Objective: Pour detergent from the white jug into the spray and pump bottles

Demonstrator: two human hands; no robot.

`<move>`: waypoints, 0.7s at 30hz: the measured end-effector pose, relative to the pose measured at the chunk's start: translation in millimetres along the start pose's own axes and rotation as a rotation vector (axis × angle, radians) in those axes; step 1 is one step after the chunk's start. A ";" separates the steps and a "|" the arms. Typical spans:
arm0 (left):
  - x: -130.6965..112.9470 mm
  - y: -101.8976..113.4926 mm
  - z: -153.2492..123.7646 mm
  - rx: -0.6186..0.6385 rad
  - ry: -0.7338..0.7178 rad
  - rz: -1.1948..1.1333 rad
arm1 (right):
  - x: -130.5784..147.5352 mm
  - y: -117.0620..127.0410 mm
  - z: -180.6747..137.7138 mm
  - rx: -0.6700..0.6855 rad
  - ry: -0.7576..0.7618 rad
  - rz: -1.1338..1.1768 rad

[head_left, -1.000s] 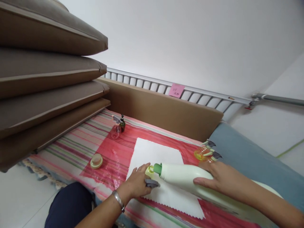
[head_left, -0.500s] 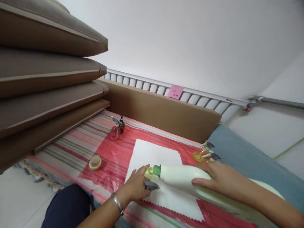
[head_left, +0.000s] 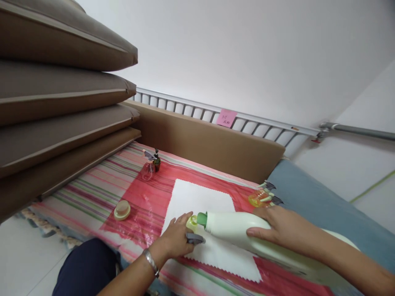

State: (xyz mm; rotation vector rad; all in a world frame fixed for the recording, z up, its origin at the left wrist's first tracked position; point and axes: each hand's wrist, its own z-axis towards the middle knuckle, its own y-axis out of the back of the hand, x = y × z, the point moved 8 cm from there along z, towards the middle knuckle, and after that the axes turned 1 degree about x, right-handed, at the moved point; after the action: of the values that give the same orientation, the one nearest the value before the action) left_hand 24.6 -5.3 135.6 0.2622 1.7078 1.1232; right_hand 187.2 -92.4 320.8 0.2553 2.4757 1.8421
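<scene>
My left hand (head_left: 175,239) is closed round a small yellow-green bottle (head_left: 191,223) with an uncovered mouth. A grey spray head (head_left: 195,238) is tucked in the same hand. My right hand (head_left: 279,226) grips a large pale green detergent bottle (head_left: 230,223), tipped nearly level, its green spout (head_left: 202,218) at the small bottle's mouth. Whether liquid flows, I cannot tell. Both bottles are above a white cloth (head_left: 202,195) with zigzag edges. A round pale cap (head_left: 122,210) lies to the left on the red plastic sheet (head_left: 135,224).
A clear pink spray bottle (head_left: 148,170) and a dark green pump bottle (head_left: 157,162) stand at the back left. Yellow spray bottles (head_left: 255,200) are near my right hand. Brown cushions (head_left: 68,111) are stacked at left. A brown panel (head_left: 200,142) runs along the back.
The view has shifted slightly, so everything sits a little further left. Both hands keep their holds, and the spout stays at the small bottle's mouth.
</scene>
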 end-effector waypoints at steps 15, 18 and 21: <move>-0.7 0.4 -1.2 0.002 0.012 0.013 | -1.3 -0.8 0.5 -0.018 0.018 -0.023; -0.4 -0.1 -1.1 0.000 0.011 0.006 | -3.8 -1.5 1.0 -0.022 0.025 -0.028; -0.9 0.5 -1.3 -0.009 0.006 0.000 | -5.2 -1.4 2.1 -0.018 0.024 -0.020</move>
State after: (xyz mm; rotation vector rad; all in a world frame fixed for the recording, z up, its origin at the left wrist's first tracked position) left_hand 23.8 -6.3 136.6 0.2531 1.7069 1.1324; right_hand 192.5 -91.7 318.5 0.2084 2.4670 1.8697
